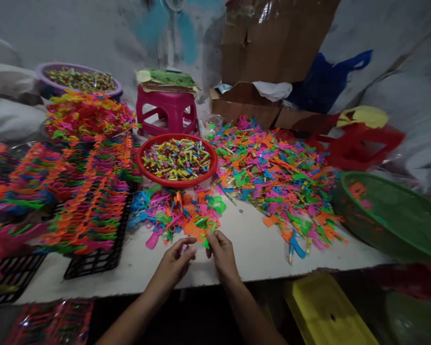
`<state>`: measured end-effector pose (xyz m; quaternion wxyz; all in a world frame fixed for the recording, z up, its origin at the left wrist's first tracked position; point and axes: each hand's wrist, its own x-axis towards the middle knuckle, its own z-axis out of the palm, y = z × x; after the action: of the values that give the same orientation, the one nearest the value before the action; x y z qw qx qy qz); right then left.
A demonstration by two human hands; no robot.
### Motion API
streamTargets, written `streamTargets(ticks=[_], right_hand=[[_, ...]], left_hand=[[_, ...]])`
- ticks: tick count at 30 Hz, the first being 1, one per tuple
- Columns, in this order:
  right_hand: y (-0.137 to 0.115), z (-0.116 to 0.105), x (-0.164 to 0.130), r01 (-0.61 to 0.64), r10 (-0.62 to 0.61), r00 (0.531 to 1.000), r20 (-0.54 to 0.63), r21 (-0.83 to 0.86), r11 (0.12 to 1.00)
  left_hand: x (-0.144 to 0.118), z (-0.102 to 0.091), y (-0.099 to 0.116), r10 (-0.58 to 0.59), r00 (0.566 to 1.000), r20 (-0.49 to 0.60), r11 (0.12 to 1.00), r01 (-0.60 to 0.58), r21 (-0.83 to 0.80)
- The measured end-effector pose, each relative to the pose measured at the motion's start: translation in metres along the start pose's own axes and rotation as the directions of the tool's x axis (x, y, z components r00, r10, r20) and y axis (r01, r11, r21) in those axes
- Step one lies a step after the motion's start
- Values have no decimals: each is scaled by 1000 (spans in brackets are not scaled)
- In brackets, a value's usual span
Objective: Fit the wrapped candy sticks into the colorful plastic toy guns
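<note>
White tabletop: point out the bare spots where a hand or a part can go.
Bare tabletop lies between the small toy pile and the big pile, right of the right hand. A strip runs along the front edge. Crowded: black trays left, red bowl behind.

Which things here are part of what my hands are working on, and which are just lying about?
In use:
left hand and right hand, together at a green plastic toy piece
small heap of coloured plastic pieces
red round bowl of small coloured tubes

Lying about:
pink plastic stool
green oval basin
brown cardboard boxes
yellow plastic crate
</note>
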<state>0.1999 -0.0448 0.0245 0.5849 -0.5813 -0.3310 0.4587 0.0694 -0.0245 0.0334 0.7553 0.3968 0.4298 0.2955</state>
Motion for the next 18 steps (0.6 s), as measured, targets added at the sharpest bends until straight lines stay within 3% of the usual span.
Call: streamTargets(ticks=[3,7,10,12,14,16,18], right_hand=[[2,7,-5,-2,4,998,65,-30,1000],[3,0,-6,51,-58,964,259,35,998],[-9,-10,-1,207,-202,918,341,22,978],[-20,-15,2,364,-276,859,432,-134,922],[-27,-17,5,468,-306,817,489,-252,847],[-30,-16,6,425,-307,875,374,-289,858],[-28,-13,4,284,-250,956,156,-266,921]], left_hand=[[-4,2,4,19,999,-44,1000,-19,-8],[-8,-3,11,26,999,-42,996,-30,-84],[-11,-8,18,-95,992,83,973,111,-202],[-13,-9,22,-196,963,185,954,231,-193],[-14,-9,24,-216,952,217,959,249,-138],[-14,-8,23,-163,969,187,978,184,-100],[-13,-8,22,-90,987,130,992,101,-75]])
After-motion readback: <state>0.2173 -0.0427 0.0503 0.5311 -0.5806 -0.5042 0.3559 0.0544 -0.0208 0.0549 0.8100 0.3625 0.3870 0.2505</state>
